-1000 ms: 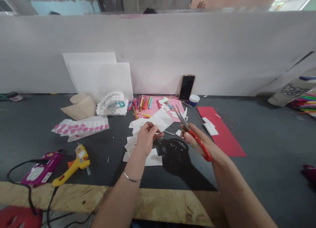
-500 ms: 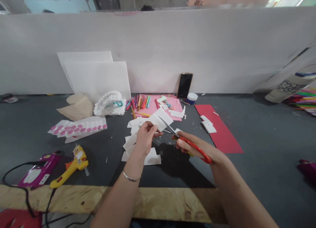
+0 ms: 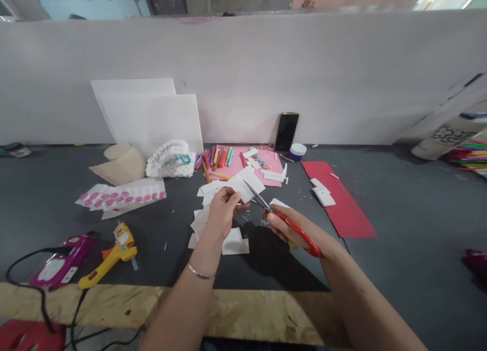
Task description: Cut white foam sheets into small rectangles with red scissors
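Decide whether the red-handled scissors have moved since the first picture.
Yes. The red-handled scissors swung left, their tips now farther from the red sheet.

Small white sheet (image 3: 243, 184), rectangular, pinched between the thumb and fingers of the left hand (image 3: 222, 214), above the middle of the dark table (image 3: 399, 214). Red-handled scissors (image 3: 300, 234) gripped in the right hand (image 3: 287, 229), steel blades slanting up and left, tips at the sheet's right edge.
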Available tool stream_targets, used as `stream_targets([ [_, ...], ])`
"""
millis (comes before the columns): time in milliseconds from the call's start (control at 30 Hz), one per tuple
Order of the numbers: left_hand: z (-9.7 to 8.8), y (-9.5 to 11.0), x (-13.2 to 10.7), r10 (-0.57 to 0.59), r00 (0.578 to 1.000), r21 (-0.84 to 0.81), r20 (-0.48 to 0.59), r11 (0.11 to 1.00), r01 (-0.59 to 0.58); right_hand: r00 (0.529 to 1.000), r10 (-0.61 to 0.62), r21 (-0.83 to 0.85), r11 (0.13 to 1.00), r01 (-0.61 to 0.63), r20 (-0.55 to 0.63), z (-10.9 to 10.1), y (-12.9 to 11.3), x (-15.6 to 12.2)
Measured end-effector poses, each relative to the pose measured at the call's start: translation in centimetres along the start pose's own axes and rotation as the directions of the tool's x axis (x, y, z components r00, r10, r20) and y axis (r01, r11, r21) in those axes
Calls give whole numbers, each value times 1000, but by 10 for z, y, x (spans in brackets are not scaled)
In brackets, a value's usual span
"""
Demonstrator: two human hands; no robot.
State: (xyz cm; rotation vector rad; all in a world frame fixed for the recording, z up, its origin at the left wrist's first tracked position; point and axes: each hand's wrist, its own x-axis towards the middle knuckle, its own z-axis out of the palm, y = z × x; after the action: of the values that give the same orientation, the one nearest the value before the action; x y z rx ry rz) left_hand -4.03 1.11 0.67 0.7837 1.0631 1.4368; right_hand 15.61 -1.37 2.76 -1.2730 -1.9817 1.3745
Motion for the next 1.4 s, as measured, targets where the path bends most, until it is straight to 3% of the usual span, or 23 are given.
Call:
stream_targets([
  [367, -5, 2, 3, -4, 1000, 3, -6, 1000, 4, 994, 30, -82, 996, -39, -106, 11, -2, 6],
  [733, -13, 3, 4, -53, 994, 78, 96, 996, 45, 997, 7, -28, 1000, -10, -83, 18, 4, 7],
  [1167, -13, 6, 3, -71, 992, 35, 101, 997, 67, 992, 15, -70, 997, -24, -125, 22, -1, 10],
  [1400, -8, 5, -2, -127, 979, 82, 162, 990, 114, 991, 2, -73, 997, -12, -132, 22, 1, 9],
])
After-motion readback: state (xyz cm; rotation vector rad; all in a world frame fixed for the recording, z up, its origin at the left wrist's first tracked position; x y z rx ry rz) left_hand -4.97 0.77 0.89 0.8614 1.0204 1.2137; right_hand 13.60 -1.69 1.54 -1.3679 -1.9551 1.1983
